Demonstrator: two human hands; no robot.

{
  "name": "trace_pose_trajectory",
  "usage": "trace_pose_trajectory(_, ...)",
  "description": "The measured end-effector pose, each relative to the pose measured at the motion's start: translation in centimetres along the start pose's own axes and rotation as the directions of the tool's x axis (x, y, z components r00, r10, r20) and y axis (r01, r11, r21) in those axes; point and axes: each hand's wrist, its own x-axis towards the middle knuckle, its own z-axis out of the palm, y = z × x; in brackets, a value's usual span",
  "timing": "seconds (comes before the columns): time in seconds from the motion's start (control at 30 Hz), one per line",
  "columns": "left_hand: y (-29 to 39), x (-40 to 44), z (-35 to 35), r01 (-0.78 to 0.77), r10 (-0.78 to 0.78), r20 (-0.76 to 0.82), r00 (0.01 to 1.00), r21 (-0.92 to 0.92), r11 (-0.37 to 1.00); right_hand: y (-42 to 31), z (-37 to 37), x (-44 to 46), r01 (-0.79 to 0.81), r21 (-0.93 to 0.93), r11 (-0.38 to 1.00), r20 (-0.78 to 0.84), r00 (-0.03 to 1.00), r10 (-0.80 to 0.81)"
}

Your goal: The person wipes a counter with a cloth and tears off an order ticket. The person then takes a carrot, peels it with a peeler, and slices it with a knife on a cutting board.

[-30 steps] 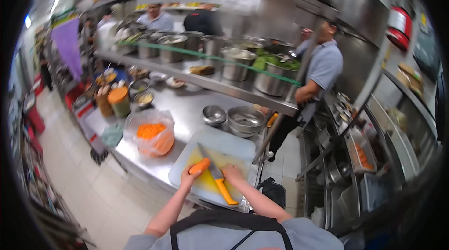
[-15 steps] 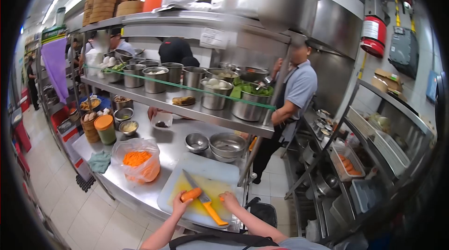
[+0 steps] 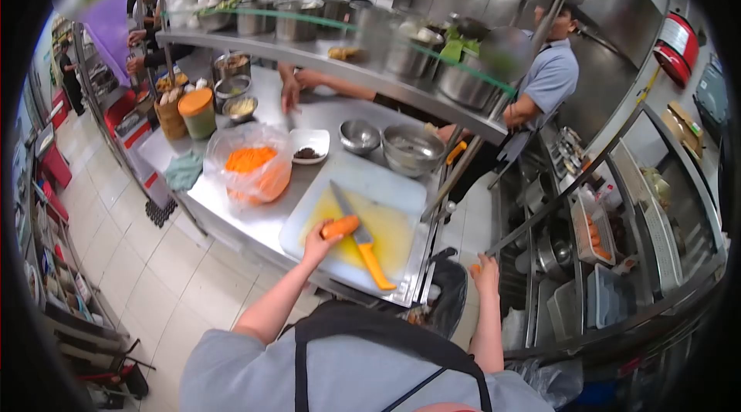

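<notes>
My left hand (image 3: 317,244) is wrapped round a peeled carrot (image 3: 340,227) at the left part of the cutting board (image 3: 417,192). Beside the carrot lies a knife with a yellow handle (image 3: 376,266), its blade pointing away from me, touched by neither hand. My right hand (image 3: 485,275) is off the board, out to the right above a black bin (image 3: 450,296). Its fingers are bent together round a small orange piece, probably carrot. A clear plastic bag of cut carrot (image 3: 248,165) stands left of the board.
Behind the board sit metal bowls (image 3: 414,148) and a white dish of dark bits (image 3: 309,146). A co-worker's hands (image 3: 289,91) reach under the shelf (image 3: 309,47) of pots. Another person (image 3: 550,76) stands at the right. A green-filled tub (image 3: 197,113) is at the left.
My right hand has moved from the board out to the right, over the bin. My left hand still holds the carrot. A white dish now stands beside the bag, nearer than before.
</notes>
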Motion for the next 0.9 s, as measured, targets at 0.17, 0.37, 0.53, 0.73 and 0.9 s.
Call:
trace_pose_trajectory(0.17, 0.7, 0.5, 0.6, 0.174, -0.178, -0.007, 0.984, -0.170, 0.970, -11.0, -0.1, -1.0, 0.116, 0.452, 0.884, 0.108, 0.977, -0.183)
trace_pose_trajectory(0.37, 3.4, -0.5, 1.8, 0.638, -0.481, 0.419, 0.770, -0.521, 0.567, -17.7, -1.1, 2.8, 0.861, -0.021, 0.508, -0.220, 0.492, -0.843)
trace_pose_trajectory(0.53, 6.9, -2.2, 2.0, 0.699, -0.500, 0.489, 0.714, -0.536, 0.473, -19.9, 0.6, 5.2, 0.623, 0.377, 0.685, -0.285, 0.782, -0.554)
trace_pose_trajectory(0.73, 4.8, -0.9, 0.6, 0.628, -0.482, 0.404, 0.777, -0.464, 0.624, -19.4, 2.2, 4.3, 0.549, 0.484, 0.682, -0.212, 0.829, -0.517)
trace_pose_trajectory(0.9, 2.9, 0.3, 0.8, 0.259, -0.261, 0.010, 0.965, -0.144, 0.955, -15.6, 8.0, 1.8, 0.105, 0.557, 0.824, 0.165, 0.958, -0.233)
